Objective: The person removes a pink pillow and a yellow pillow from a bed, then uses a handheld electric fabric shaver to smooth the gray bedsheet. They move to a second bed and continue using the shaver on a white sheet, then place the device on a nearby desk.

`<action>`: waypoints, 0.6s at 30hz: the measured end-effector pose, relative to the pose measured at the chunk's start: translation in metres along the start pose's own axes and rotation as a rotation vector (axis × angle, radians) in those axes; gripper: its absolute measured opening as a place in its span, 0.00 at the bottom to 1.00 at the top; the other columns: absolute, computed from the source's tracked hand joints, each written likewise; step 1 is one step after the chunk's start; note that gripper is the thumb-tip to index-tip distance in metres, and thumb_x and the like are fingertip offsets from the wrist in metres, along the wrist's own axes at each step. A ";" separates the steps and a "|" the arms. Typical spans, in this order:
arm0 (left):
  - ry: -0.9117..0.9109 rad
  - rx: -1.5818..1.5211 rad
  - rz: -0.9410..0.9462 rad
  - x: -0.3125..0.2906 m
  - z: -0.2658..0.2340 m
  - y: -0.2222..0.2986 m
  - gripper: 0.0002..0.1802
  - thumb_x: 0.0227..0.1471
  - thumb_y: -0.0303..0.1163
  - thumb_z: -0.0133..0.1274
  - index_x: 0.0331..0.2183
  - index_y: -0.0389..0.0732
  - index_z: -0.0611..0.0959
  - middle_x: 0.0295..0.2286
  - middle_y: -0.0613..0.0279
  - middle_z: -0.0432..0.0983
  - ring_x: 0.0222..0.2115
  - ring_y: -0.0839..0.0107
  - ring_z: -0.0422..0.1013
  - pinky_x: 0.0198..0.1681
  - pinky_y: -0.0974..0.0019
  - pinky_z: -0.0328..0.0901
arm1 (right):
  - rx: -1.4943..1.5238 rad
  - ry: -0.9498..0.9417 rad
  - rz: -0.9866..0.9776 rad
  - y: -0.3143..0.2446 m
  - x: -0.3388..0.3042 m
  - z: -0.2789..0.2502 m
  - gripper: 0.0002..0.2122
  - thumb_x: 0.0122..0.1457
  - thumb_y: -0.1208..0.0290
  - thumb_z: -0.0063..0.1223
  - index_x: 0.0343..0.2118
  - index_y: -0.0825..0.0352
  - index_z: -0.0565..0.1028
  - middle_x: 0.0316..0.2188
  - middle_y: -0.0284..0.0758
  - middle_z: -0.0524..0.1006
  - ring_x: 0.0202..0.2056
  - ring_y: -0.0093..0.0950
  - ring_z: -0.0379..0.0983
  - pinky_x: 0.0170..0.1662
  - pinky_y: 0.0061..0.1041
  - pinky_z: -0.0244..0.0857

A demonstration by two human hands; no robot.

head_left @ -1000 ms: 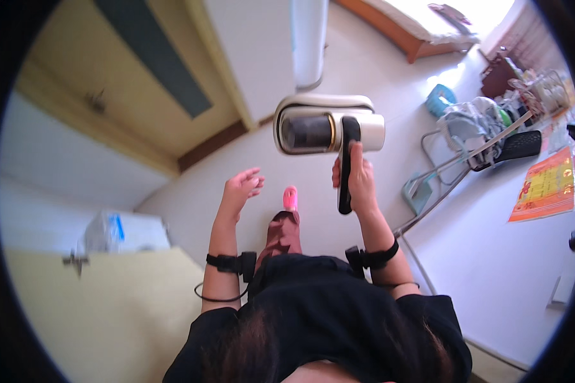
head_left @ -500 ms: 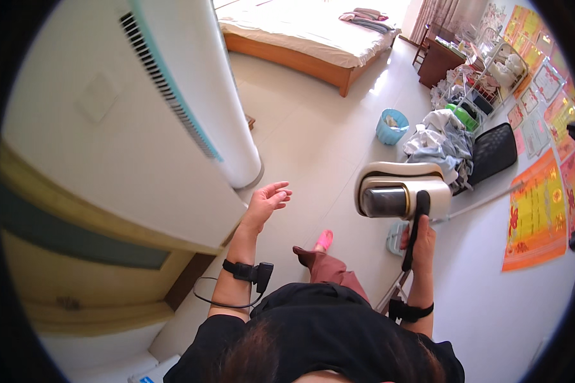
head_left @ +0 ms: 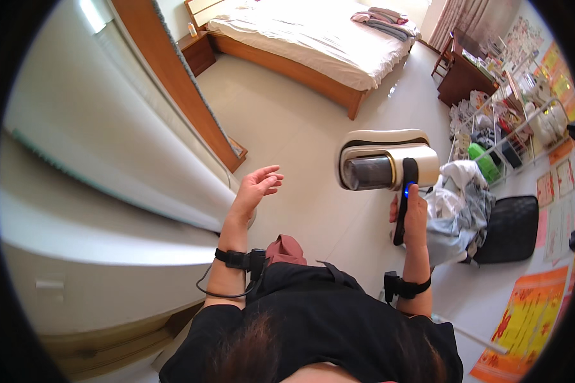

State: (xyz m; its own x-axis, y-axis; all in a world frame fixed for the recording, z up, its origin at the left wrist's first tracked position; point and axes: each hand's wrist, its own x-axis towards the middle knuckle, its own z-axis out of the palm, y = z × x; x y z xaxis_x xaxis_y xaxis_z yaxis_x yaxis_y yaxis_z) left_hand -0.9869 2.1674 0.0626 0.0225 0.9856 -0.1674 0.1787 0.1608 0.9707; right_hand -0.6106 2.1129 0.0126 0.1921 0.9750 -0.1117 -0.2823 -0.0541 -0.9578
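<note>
My right hand (head_left: 415, 220) is wrapped around the black handle of a cream and gold handheld vacuum cleaner (head_left: 421, 161), holding it up in front of me. Its dark see-through dust cup (head_left: 369, 173) faces left, and a small blue light glows on the handle beside my thumb. My left hand (head_left: 255, 191) hangs in the air with its fingers loosely bent and apart, holding nothing. It is nearest to the tall white rounded cabinet on the left. Both forearms wear black straps with small boxes.
Ahead is a bed (head_left: 300, 45) with a white sheet and folded clothes. On the right stand a black chair (head_left: 508, 228) with draped clothes (head_left: 460, 210), a crowded white rack (head_left: 524, 143) and a brown desk (head_left: 469, 70). A tall white unit (head_left: 128, 115) rises close on my left.
I have moved forward into the room; the bed, rack and chair look closer, and the blue bin has gone out of sight. A blue light now shows on the vacuum cleaner's handle.
</note>
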 end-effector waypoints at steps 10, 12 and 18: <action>0.089 -0.051 -0.032 0.190 -0.028 0.050 0.21 0.60 0.29 0.50 0.55 0.35 0.75 0.43 0.54 0.80 0.43 0.67 0.76 0.47 0.64 0.72 | -0.001 -0.080 0.099 -0.016 0.135 0.058 0.32 0.65 0.37 0.37 0.27 0.68 0.73 0.15 0.33 0.71 0.14 0.23 0.68 0.19 0.21 0.63; 0.046 -0.025 0.002 0.227 -0.029 0.071 0.21 0.60 0.29 0.50 0.54 0.35 0.76 0.42 0.54 0.80 0.43 0.67 0.76 0.48 0.64 0.72 | -0.020 -0.016 0.105 -0.021 0.156 0.064 0.32 0.65 0.37 0.37 0.26 0.68 0.73 0.15 0.33 0.71 0.14 0.23 0.68 0.19 0.21 0.63; -0.023 -0.029 0.003 0.307 -0.034 0.098 0.20 0.61 0.30 0.51 0.53 0.36 0.77 0.41 0.56 0.81 0.42 0.68 0.77 0.47 0.65 0.72 | -0.012 0.045 0.063 -0.032 0.223 0.056 0.30 0.67 0.41 0.39 0.23 0.68 0.73 0.14 0.33 0.71 0.14 0.23 0.67 0.18 0.21 0.62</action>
State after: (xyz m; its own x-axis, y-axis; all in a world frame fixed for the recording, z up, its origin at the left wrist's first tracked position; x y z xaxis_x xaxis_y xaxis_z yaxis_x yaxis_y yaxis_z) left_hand -0.9961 2.4876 0.1121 0.0461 0.9847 -0.1679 0.1501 0.1593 0.9757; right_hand -0.6116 2.3447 0.0335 0.2166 0.9589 -0.1835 -0.2836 -0.1181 -0.9516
